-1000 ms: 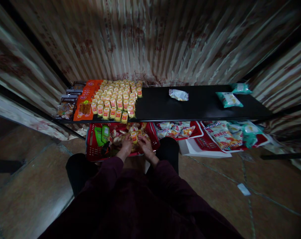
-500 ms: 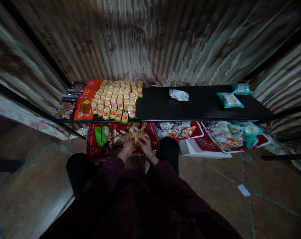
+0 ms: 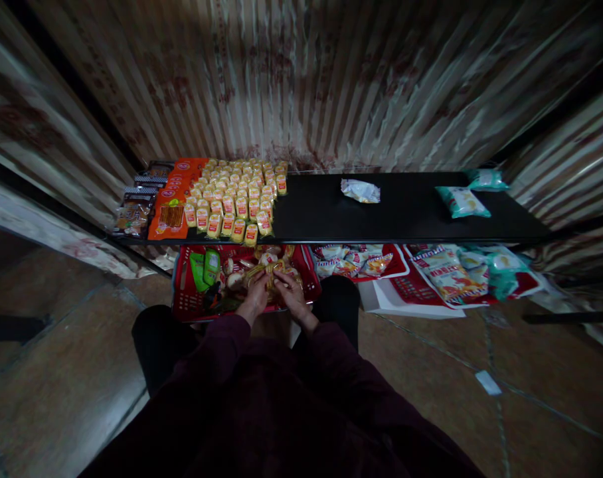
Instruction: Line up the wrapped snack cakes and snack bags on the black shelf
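"Where are the hands?"

"Close together over the red basket [image 3: 182,302]. Left hand [image 3: 254,297] and right hand [image 3: 292,299] both have fingertips on one small pack [image 3: 270,269], yellowish, pinched between them."

"How firm is the pinch?"

"Can't tell. The fingers cover much of the wrapper, and the light is dim."

"Which step would you call this?"

"My reading: handling a single pack with both hands. Moving it from there would call for one hand to take the weight, a light grip so the wrapper isn't crushed, and a path around the front edge of the shelf [image 3: 321,206]."

"Which hand is it nearer?"

"Neither, really. It sits between them, at the tips, touching both. Loose packs [image 3: 234,280] lie in the basket around it, and green packs [image 3: 212,262] left of the left hand."

"And beyond?"

"The shelf, past the basket and higher. Rows of yellow packs [image 3: 239,209] fill much of its left half, next to an orange bag [image 3: 172,216], with dark packs [image 3: 135,212] at the left end. One white pack [image 3: 361,191] lies near the middle, teal bags [image 3: 462,202] towards the right."

"Lower right?"

"Two more baskets [image 3: 406,290], holding snack bags [image 3: 445,272]."
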The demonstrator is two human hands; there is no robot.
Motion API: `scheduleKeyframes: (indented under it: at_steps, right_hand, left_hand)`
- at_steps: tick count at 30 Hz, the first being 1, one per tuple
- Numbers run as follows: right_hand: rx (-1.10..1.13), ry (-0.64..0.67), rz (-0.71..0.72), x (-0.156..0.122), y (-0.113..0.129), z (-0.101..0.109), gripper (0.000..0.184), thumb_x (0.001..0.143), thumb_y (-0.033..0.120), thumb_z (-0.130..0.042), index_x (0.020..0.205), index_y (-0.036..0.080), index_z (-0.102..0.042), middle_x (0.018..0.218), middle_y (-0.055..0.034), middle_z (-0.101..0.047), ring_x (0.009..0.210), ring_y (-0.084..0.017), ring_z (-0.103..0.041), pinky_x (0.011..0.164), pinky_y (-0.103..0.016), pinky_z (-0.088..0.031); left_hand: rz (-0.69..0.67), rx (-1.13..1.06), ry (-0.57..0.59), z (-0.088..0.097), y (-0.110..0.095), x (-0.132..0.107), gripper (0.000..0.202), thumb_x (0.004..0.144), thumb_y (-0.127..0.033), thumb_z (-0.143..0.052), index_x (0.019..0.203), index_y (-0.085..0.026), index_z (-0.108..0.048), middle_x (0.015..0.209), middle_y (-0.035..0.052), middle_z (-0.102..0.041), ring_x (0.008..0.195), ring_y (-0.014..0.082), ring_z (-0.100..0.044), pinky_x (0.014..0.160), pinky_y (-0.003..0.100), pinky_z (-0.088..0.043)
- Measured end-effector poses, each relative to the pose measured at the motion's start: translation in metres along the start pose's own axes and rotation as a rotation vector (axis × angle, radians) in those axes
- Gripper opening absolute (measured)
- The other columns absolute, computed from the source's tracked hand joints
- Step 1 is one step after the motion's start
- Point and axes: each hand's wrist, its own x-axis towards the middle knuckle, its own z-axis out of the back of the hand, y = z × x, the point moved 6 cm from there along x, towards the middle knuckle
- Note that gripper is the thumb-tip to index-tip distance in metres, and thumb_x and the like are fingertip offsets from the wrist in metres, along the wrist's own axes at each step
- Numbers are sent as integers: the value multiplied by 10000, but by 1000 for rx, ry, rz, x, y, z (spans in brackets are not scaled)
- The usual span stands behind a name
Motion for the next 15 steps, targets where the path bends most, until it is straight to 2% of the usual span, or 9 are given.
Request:
scheduleKeyframes:
  at_steps: [3, 8, 12, 15]
  right_hand:
    - [-11, 1, 14, 1, 0, 1, 351, 751, 428, -608, 1043, 254, -694, 1151, -58, -654, 1114, -216, -572, 1021, -413, -411]
    - [-11, 7, 22, 1, 3, 1, 333, 750, 423, -608, 1013, 246, -708, 1136, -57, -661, 1113, -213, -571, 1018, -398, -409]
    - [12, 30, 2, -2, 7, -1, 340, 765, 434, -587, 1029, 254, -703, 1086, -50, -681, 1052, -204, -604, 969, -385, -448]
    - [50, 32, -41, -2, 4, -2, 351, 750, 437, -597, 1024, 247, -706, 1017, -52, -699, 975, -201, -632, 912, -372, -485]
  left_hand:
    - [42, -13, -29, 1, 2, -3, 336, 604, -177, -718, 920, -207, -609, 939, 30, -671, 932, 171, -584, 776, 284, -411]
    - [49, -27, 62, -5, -1, -7, 339, 603, -157, -735, 915, -220, -619, 869, 16, -672, 838, 153, -604, 749, 274, -412]
    - [71, -50, -29, 0, -2, -8, 248, 642, -93, -667, 858, -200, -613, 793, -4, -661, 731, 118, -588, 659, 235, -406]
    - [142, -111, -39, 0, -1, -8, 138, 695, -89, -600, 806, -173, -602, 707, -5, -640, 670, 108, -579, 627, 225, -412]
